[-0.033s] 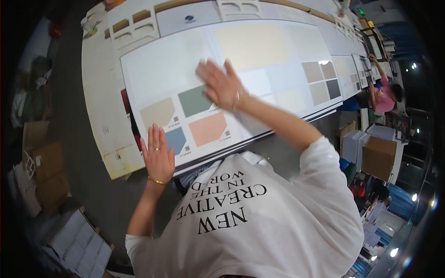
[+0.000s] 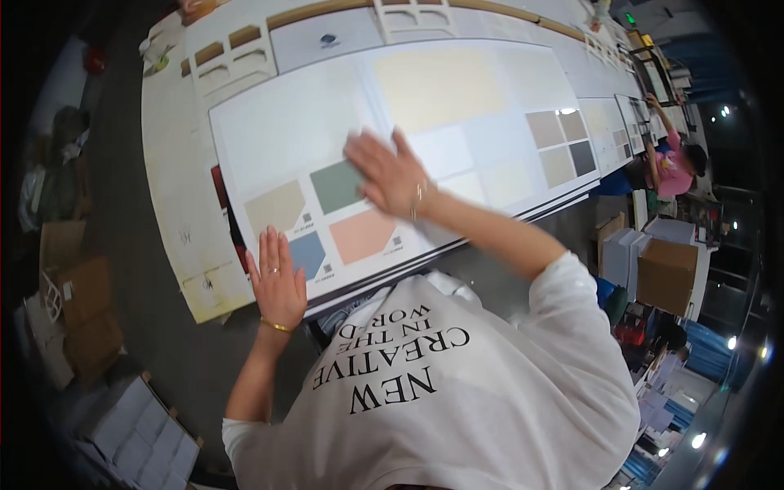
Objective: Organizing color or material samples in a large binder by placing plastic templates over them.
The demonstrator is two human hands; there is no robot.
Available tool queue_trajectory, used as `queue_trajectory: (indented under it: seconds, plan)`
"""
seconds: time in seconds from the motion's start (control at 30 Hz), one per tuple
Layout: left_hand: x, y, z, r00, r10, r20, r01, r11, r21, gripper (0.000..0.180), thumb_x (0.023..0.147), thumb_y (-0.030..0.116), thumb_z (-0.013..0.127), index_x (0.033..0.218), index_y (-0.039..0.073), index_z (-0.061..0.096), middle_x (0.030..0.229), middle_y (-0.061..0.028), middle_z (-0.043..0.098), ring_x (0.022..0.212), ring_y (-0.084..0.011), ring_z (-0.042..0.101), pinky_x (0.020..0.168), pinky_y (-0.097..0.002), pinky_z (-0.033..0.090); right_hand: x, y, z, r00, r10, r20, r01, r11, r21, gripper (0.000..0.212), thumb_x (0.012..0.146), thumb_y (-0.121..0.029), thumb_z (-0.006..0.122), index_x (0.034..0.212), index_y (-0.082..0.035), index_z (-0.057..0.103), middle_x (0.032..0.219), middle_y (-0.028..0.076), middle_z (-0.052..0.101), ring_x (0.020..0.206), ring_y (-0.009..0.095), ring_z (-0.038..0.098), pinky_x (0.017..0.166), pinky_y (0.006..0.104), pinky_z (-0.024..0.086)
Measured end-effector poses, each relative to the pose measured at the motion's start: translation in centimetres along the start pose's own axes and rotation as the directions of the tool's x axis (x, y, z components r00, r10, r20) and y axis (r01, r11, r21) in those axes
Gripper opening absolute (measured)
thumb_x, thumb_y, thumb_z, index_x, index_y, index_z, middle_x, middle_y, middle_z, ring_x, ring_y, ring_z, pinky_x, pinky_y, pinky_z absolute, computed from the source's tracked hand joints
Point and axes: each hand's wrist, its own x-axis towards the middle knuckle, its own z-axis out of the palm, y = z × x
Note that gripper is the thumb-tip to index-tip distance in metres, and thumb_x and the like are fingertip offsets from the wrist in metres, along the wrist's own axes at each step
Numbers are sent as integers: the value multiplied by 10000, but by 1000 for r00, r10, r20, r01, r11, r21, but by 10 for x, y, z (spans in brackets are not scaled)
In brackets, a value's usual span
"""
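A large white sample board (image 2: 282,131) with coloured swatches lies slanted across the table before me. My left hand (image 2: 282,287) rests flat at its near left corner, fingers stretched out, beside a blue swatch (image 2: 309,255). Over the middle of the board is my right hand (image 2: 394,175), slightly blurred, palm down with fingers extended and thumb apart. It covers part of a green swatch (image 2: 329,188), above a pink swatch (image 2: 362,238). Whether the right palm touches the surface I cannot tell. Neither hand holds anything. Dark layered edges show below the board's near side.
The pale worktable (image 2: 181,229) extends left of the board. Behind the board lie a white cut-out frame (image 2: 242,62) and a light grey panel (image 2: 314,51). A person in pink (image 2: 676,173) works at the far right. Cardboard boxes (image 2: 667,265) stand at right; stacked white sheets (image 2: 139,433) sit lower left.
My right hand has slid slightly nearer to me over the board. My left hand keeps its place at the corner. The whole view has shifted a little.
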Motion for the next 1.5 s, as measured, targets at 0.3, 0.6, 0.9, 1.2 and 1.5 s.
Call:
queue_trajectory:
  seconds: [0.3,0.6,0.9,1.2,1.5]
  plan:
    - [10,4,-2,999,-4,49,-1,994,108,728,842,209,560,1461,-46,271,1561,-207,216,1463,-350,161,1177,-519,74,-119,-27,2,931,-358,73,320,896,308,594,980,-386,397,1500,-117,295,1585,70,219,1453,191,232,1171,492,159]
    - [107,121,11,972,7,-235,-3,1000,17,628,952,345,420,1451,-26,328,1530,-218,291,1426,-377,250,1152,-518,148,-175,157,-109,996,-3,-92,86,376,923,281,944,-135,578,1200,-31,636,975,83,722,858,172,701,759,309,555]
    - [209,352,82,930,354,97,-335,927,-171,694,872,394,543,1416,-7,386,1521,-211,309,1419,-396,252,1152,-551,122,-261,489,-147,654,638,-407,-393,746,538,246,850,-249,687,1034,-90,654,975,44,702,900,213,658,764,334,517]
    - [221,418,107,952,255,170,-257,966,-13,679,857,460,554,1383,41,456,1497,-177,368,1405,-371,293,1131,-600,111,-196,666,-21,854,497,153,-506,862,24,375,744,-384,778,1037,-183,657,1100,15,622,1142,211,530,955,432,393]
    - [205,414,110,970,206,126,-200,978,-60,536,833,336,582,1315,105,547,1460,-118,443,1381,-302,365,1135,-567,158,-142,730,30,883,363,297,-349,932,-100,444,681,-382,819,1027,-188,619,1127,4,568,1181,191,481,1030,433,327]
